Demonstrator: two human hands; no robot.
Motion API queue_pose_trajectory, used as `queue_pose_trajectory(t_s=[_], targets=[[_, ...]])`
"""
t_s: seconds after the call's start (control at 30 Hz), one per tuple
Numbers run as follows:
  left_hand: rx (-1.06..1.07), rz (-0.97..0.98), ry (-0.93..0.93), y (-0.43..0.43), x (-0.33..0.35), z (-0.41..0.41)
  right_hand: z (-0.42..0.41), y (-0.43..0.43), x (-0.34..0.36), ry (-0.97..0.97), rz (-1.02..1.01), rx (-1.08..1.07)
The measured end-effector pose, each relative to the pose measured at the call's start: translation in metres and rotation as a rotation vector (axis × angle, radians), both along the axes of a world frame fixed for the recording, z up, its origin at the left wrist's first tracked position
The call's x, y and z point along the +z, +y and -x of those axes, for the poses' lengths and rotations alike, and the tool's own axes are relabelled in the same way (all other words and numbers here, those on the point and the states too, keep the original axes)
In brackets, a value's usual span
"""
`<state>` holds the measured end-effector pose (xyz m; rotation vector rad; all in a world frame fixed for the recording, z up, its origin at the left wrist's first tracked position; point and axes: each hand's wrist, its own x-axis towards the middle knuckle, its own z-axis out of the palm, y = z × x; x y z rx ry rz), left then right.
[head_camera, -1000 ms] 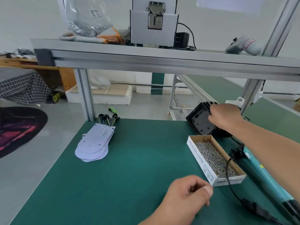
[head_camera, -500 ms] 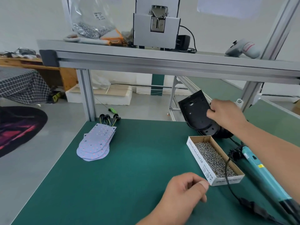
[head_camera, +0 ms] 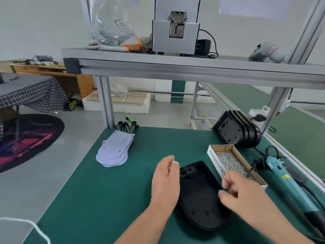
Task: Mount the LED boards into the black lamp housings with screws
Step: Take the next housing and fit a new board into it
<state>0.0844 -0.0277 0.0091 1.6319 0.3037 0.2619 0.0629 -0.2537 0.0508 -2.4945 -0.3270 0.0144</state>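
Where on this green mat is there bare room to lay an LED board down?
Bare mat lies between the LED board stack and the screw box, and nearer, left of the left hand. The right side is crowded: flat housing, screw box, stacked housings, screwdriver.

A broad open strip of the green surface (head_camera: 109, 199) runs between the stack of LED boards (head_camera: 114, 150) at the far left and the black lamp housing (head_camera: 200, 196) lying flat near the front, so a hand can pass there. The left hand (head_camera: 165, 180) stands just beside the housing's left edge. The right hand (head_camera: 241, 192) is at its right edge. On the right the room is narrow. The screw box (head_camera: 213, 155) lies just beside the housing, then comes the electric screwdriver (head_camera: 288, 182) with its cable. An upright stack of housings (head_camera: 237, 132) stands behind the box. The aluminium shelf (head_camera: 193, 67) limits the height over the far edge.
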Motion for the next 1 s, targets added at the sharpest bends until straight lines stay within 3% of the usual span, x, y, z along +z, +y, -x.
queue_pose_trajectory(t_s=[0.17, 0.37, 0.53, 0.63, 0.83, 1.0], targets=[[-0.096, -0.080, 0.060, 0.000, 0.004, 0.003, 0.016, 0.001, 0.007, 0.210, 0.066, 0.103], [-0.117, -0.102, 0.048, -0.002, 0.006, 0.006, -0.045, 0.041, 0.051, -0.140, -0.020, 0.054], [-0.108, -0.094, 0.003, -0.001, 0.004, 0.005, -0.133, 0.135, 0.047, -0.011, -0.143, 0.192], [-0.033, -0.015, -0.017, 0.000, 0.002, 0.004, -0.178, 0.191, 0.030, 0.076, -0.170, 0.226], [0.275, 0.227, -0.088, 0.010, -0.003, -0.005, -0.236, 0.281, 0.007, 0.063, -0.074, 0.252], [0.384, 0.346, -0.091, 0.016, -0.006, -0.012, -0.262, 0.320, -0.005, 0.032, 0.070, 0.179]])
